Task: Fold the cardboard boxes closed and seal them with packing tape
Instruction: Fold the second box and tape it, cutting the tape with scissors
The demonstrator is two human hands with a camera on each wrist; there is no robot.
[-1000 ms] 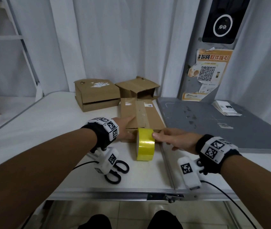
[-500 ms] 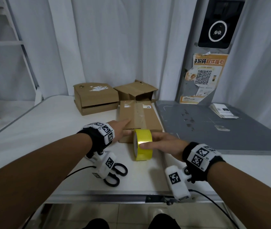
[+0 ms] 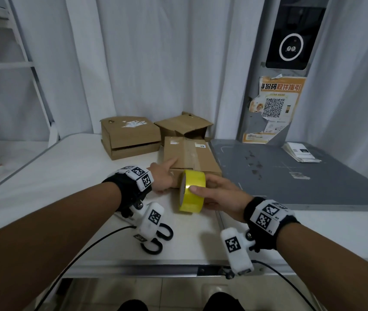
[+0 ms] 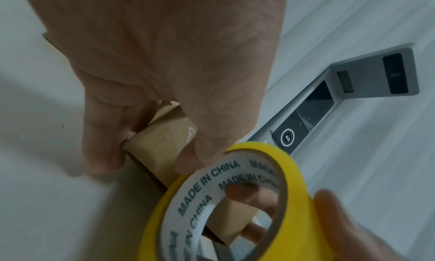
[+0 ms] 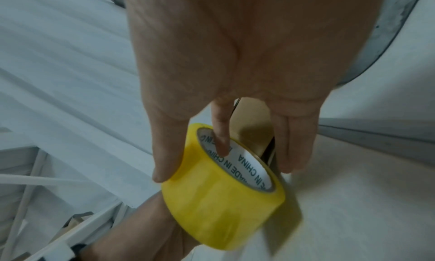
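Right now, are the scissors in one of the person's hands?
No, the scissors lie on the white table under the left wrist, while the right hand holds the yellow tape roll.

Yellow tape roll (image 3: 192, 191) upright, touching closed flat box (image 3: 190, 158)

Only clearly readable print is "MADE IN CHINA", repeated in dark letters round the white inner core of the yellow packing tape roll (image 4: 235, 200). The orange poster (image 3: 275, 108) on the grey panel carries a Chinese headline and a QR code; its small print is too tiny.
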